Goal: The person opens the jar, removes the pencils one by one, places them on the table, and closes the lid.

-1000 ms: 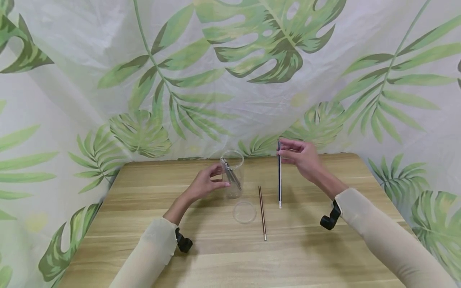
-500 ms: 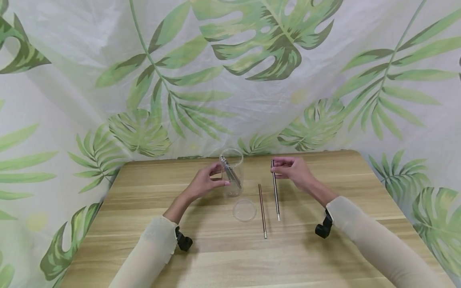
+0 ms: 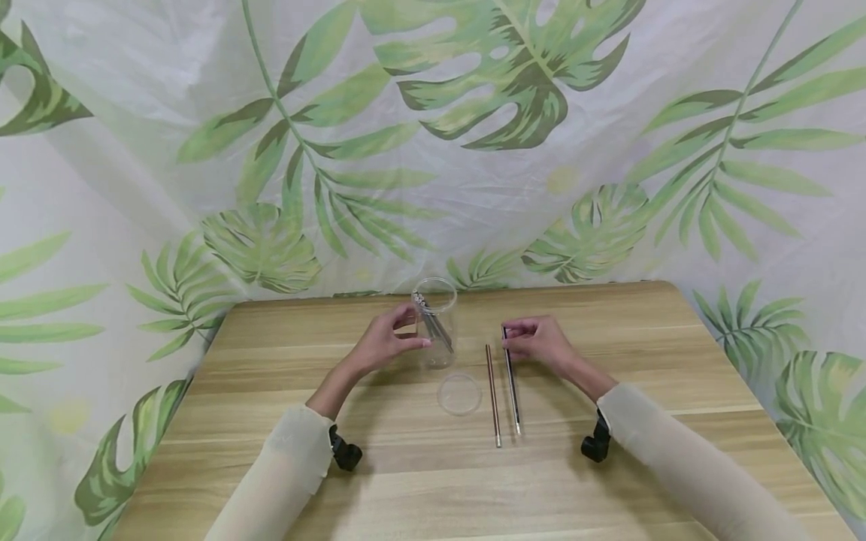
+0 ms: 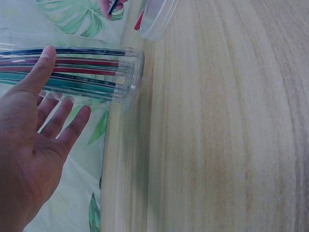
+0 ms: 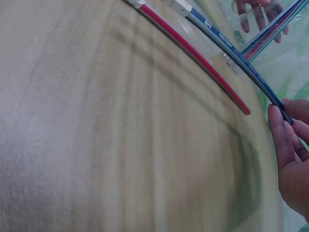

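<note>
My left hand [image 3: 384, 342] holds the side of a clear plastic jar [image 3: 440, 361], thumb and fingers on either side of it. Several pencils [image 4: 87, 72], dark blue, red and green, lean inside the upright jar. With thumb and fingertips, my right hand [image 3: 541, 344] pinches a dark blue pencil [image 5: 229, 48] close to its end; its eraser end points toward me. Just left of it, a red pencil [image 5: 193, 53] lies on the table, roughly parallel, looking brownish in the head view.
A round clear lid [image 3: 459, 394] lies on the wooden table [image 3: 419, 496] in front of the jar, left of the red pencil. Behind the table's back edge hangs a leaf-patterned cloth [image 3: 487, 218].
My right hand has come down and to the left with the blue pencil, bringing it beside the red pencil, nearer the tabletop. The left hand and jar have stayed in place.
</note>
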Action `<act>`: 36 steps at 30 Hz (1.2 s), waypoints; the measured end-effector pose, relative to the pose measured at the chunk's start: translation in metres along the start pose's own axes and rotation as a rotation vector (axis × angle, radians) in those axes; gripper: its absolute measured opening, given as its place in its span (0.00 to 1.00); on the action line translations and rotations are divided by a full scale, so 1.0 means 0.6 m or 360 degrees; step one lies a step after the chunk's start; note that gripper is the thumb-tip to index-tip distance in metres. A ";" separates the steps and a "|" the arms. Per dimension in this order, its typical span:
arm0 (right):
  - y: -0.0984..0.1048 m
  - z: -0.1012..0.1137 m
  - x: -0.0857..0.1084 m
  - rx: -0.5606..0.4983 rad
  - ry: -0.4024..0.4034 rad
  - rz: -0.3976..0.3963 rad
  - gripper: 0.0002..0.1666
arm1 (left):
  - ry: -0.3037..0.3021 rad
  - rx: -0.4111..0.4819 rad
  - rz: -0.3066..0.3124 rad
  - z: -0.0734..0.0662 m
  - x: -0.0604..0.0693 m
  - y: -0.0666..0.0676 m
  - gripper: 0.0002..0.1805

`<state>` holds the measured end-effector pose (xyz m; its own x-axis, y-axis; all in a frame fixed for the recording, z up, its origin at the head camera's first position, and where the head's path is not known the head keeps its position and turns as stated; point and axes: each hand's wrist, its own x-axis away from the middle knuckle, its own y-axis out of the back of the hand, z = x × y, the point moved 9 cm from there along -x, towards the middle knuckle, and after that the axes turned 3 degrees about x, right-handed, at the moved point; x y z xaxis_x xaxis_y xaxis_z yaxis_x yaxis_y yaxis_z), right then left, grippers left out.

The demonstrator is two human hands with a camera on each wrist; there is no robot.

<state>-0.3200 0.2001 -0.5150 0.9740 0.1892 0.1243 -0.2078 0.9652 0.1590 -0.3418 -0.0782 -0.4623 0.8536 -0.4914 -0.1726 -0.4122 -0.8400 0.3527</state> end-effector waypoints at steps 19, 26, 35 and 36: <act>-0.021 -0.028 -0.006 0.0271 -0.0006 -0.0095 0.26 | -0.0004 -0.0001 -0.0007 -0.026 0.010 0.000 0.34; -0.025 -0.021 -0.006 0.0371 0.0056 -0.0110 0.25 | 0.0012 0.0021 -0.0008 -0.026 0.009 0.000 0.34; -0.030 -0.014 -0.006 0.0523 0.0112 -0.0135 0.21 | 0.0004 0.0015 -0.0010 -0.028 0.010 0.001 0.34; -0.031 -0.013 -0.006 0.0537 0.0119 -0.0135 0.21 | 0.0003 0.0015 -0.0009 -0.028 0.010 0.001 0.34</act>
<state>-0.3187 0.1830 -0.5260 0.9904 0.1357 0.0269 -0.1318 0.8663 0.4818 -0.3317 -0.0775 -0.4477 0.8567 -0.4859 -0.1729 -0.4101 -0.8451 0.3431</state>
